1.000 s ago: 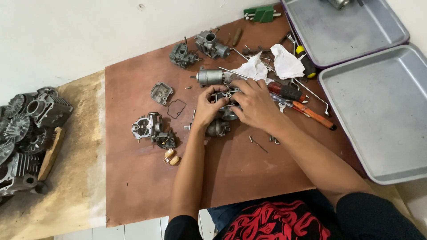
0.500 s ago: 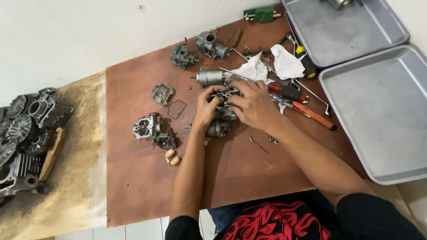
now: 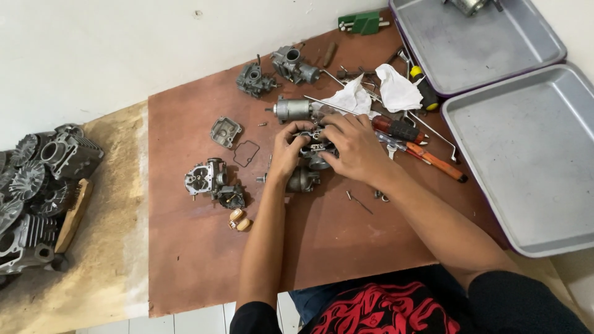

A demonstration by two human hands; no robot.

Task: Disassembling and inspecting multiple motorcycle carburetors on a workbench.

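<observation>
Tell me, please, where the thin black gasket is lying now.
In the head view, the thin black gasket lies flat on the brown board, left of the left hand, just right of the small square metal cover.

Illumination is bright, even and diffuse; no single source is identifiable. Shadows under the forearms are soft and short. The grey trays (image 3: 526,161) show a mild sheen without hard glare. Focus is sharp across the brown board (image 3: 204,260). Slight wide-angle stretching appears toward the frame edges.
</observation>
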